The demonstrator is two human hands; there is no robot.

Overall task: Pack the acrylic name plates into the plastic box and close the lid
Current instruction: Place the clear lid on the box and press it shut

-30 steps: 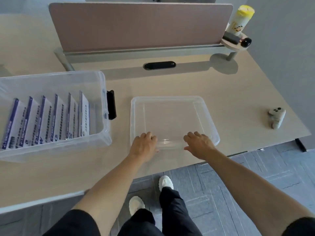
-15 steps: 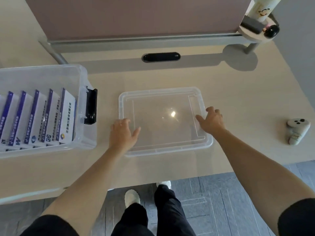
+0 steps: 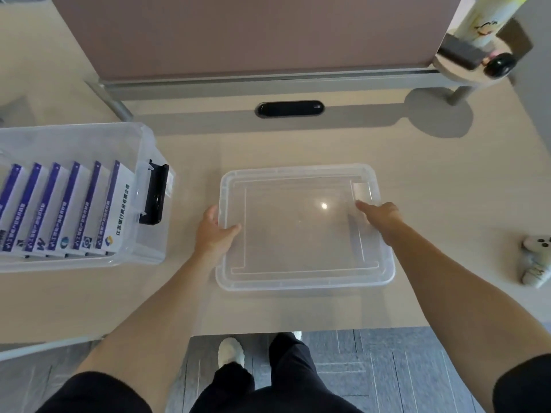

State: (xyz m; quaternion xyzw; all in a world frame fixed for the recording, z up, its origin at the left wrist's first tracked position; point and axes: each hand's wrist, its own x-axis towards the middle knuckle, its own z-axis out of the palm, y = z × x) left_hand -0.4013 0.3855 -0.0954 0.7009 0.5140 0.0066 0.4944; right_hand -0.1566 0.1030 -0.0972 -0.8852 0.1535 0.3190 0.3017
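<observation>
- Head cam, fingers first: left hand (image 3: 213, 234) was pinching the left rim of the clear lid (image 3: 301, 234), with the thumb lying on top of the rim and the other fingers tucked along its outer edge.
- Right hand (image 3: 383, 217) had hold of the opposite rim. One digit, the thumb I think, stretched inward across the top. The rest were tucked past the edge, so I couldn't see much of them.
- Lid sat level near the front edge of the desk (image 3: 447, 186). Couldn't tell if it was lifted or flat on the wood.
- Plastic box (image 3: 143, 138) was just left of the lid, apart from it, open on top, with its black latch (image 3: 156, 193) facing the lid.
- Name plates (image 3: 74, 210) were already in the box, standing in a leaning row, blue stripe on each.
- Further out: a black oval slot (image 3: 289, 108) behind the lid, a pinkish partition (image 3: 238, 34) at the back, and a white controller (image 3: 536, 260) well off to the right.
</observation>
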